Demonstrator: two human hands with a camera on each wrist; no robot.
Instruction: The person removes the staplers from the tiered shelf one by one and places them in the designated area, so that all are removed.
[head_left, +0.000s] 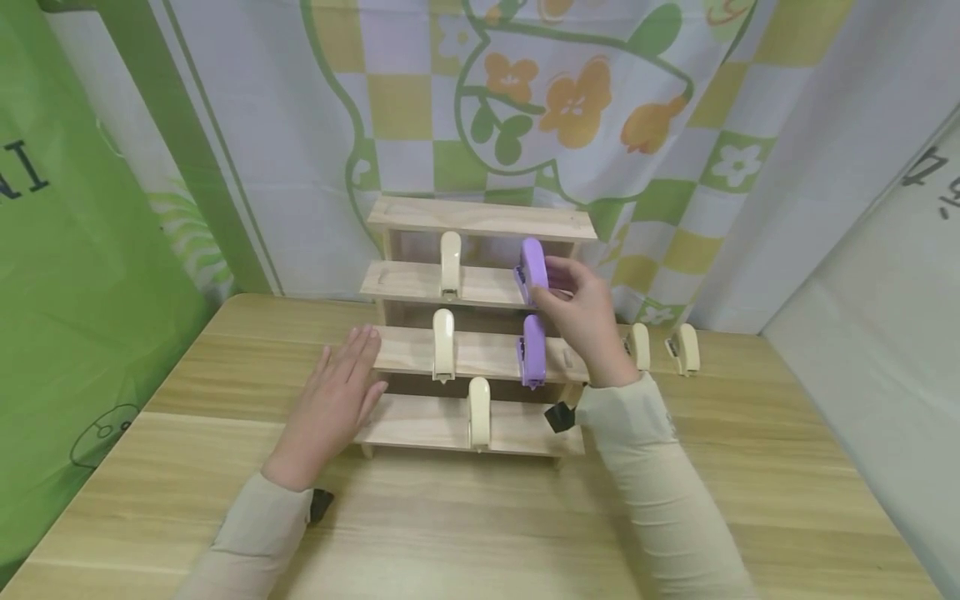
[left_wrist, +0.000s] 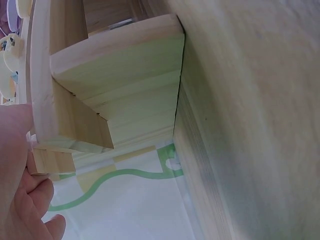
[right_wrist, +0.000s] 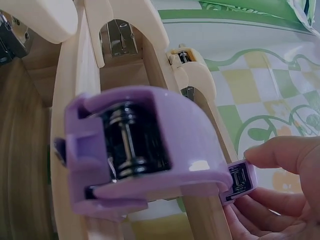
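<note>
My right hand (head_left: 585,312) pinches a purple stapler (head_left: 533,265) that stands at the right of the second tier from the top on a wooden stepped rack (head_left: 480,218). In the right wrist view, thumb and fingers are on either side of that stapler's end. Directly below it, on the third tier, is another purple stapler (head_left: 534,350). Cream staplers stand on the second tier (head_left: 450,265), third tier (head_left: 444,343) and bottom tier (head_left: 479,414). With its fingers straight, my left hand (head_left: 333,396) rests against the rack's left end at the third tier.
Two more cream staplers, one (head_left: 638,346) partly behind the right arm and one (head_left: 684,348) farther right, stand on the wooden table (head_left: 750,467). A patterned curtain (head_left: 405,108) hangs close behind the rack. Green cloth (head_left: 90,250) borders the table at left.
</note>
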